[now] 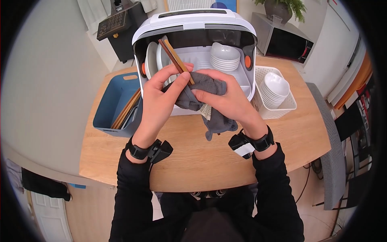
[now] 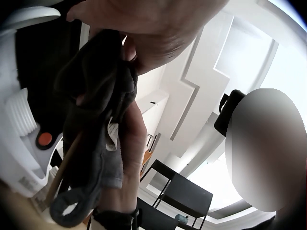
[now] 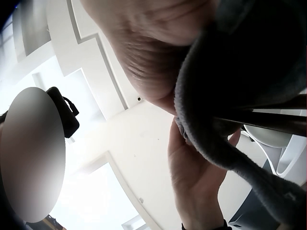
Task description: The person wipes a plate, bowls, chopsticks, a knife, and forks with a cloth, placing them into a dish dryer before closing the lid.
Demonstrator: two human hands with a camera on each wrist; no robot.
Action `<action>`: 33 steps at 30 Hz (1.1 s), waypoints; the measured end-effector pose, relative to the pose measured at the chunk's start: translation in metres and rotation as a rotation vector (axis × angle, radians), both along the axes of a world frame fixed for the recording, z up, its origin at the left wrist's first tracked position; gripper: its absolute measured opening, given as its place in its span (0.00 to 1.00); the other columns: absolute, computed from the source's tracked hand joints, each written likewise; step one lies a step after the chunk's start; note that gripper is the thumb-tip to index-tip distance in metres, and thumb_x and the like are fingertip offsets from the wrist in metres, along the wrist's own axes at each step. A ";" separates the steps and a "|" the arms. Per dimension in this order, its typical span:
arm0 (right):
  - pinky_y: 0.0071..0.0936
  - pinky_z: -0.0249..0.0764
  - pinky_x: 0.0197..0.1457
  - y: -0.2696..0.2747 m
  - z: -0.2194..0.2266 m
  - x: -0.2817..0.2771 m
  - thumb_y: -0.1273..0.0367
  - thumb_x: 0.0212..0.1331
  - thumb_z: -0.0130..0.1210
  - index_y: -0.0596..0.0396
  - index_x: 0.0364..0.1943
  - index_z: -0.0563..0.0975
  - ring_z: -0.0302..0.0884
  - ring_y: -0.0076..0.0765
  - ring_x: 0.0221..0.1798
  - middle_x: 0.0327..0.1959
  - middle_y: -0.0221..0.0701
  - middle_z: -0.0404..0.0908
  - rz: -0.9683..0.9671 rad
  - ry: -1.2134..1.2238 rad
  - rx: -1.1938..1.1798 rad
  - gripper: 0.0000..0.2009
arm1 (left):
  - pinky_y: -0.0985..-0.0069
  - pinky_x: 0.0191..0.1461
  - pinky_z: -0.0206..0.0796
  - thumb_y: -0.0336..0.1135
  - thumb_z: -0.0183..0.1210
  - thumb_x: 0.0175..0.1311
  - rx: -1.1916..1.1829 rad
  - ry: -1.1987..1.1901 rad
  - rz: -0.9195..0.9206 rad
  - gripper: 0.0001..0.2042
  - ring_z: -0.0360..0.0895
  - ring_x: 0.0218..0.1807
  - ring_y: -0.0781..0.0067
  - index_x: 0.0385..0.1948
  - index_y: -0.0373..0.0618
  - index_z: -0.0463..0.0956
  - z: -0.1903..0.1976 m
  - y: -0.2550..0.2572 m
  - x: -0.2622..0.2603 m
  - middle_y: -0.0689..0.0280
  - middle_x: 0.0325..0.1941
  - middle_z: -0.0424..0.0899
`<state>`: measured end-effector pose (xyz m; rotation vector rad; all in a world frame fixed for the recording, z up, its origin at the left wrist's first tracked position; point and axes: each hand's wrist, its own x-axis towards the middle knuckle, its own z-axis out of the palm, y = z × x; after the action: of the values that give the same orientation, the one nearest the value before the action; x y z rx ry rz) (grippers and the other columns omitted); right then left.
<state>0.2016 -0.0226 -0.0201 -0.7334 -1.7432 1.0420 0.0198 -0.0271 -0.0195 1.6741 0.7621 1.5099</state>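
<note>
In the head view my left hand (image 1: 159,94) pinches a few wooden chopsticks (image 1: 174,55), some dark brown and some lighter, between thumb and fingers. They slant up and to the left. My right hand (image 1: 234,94) grips a dark grey cloth (image 1: 207,84) bunched around their lower ends, which are hidden inside it. A pale label and a hanging loop show on the cloth's lower part. The left wrist view has the cloth (image 2: 98,91) dangling from the hands, with one stick poking out below. Dark sticks (image 3: 268,120) also emerge from the cloth in the right wrist view.
Behind the hands stands a white dish cabinet (image 1: 193,112) with its lid raised, holding plates (image 1: 152,60) and stacked white bowls (image 1: 224,56). A blue bin (image 1: 105,94) with more chopsticks is at left; a white basket (image 1: 288,105) of bowls (image 1: 275,90) is at right.
</note>
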 end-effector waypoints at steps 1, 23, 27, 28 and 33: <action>0.24 0.74 0.49 0.000 -0.001 -0.001 0.68 0.56 0.65 0.62 0.51 0.78 0.77 0.23 0.44 0.41 0.32 0.83 -0.003 -0.007 -0.006 0.19 | 0.79 0.58 0.67 0.33 0.56 0.71 -0.023 -0.002 -0.005 0.09 0.77 0.53 0.77 0.45 0.40 0.81 0.000 0.000 0.000 0.64 0.52 0.83; 0.35 0.76 0.52 0.027 0.001 0.082 0.65 0.50 0.66 0.47 0.50 0.80 0.80 0.47 0.49 0.45 0.39 0.84 -0.456 -0.594 0.259 0.20 | 0.70 0.56 0.73 0.34 0.53 0.74 0.238 -0.273 0.228 0.11 0.82 0.47 0.65 0.47 0.35 0.76 0.035 0.001 -0.041 0.58 0.44 0.84; 0.30 0.74 0.52 0.025 0.018 0.097 0.66 0.52 0.67 0.55 0.51 0.78 0.81 0.37 0.47 0.43 0.37 0.84 -0.594 -0.170 0.273 0.21 | 0.78 0.48 0.71 0.30 0.53 0.72 0.269 0.158 0.232 0.09 0.82 0.42 0.74 0.42 0.35 0.79 0.035 0.008 -0.014 0.63 0.38 0.86; 0.29 0.74 0.52 0.027 0.019 0.101 0.66 0.53 0.67 0.57 0.51 0.78 0.81 0.34 0.46 0.43 0.36 0.84 -0.620 -0.073 0.260 0.21 | 0.79 0.47 0.71 0.30 0.54 0.71 0.258 0.268 0.234 0.08 0.82 0.41 0.74 0.41 0.36 0.80 0.034 0.011 -0.005 0.63 0.37 0.86; 0.24 0.74 0.52 0.022 0.032 0.105 0.68 0.54 0.68 0.62 0.50 0.78 0.79 0.25 0.46 0.43 0.32 0.83 -0.817 0.415 0.358 0.20 | 0.73 0.44 0.72 0.28 0.56 0.66 0.323 0.786 0.253 0.08 0.83 0.38 0.62 0.41 0.38 0.81 0.025 0.030 0.038 0.58 0.35 0.86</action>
<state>0.3064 -0.0010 0.0122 -0.8167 -1.0590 0.2762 0.0579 0.0031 0.0055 2.5471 1.2123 1.1454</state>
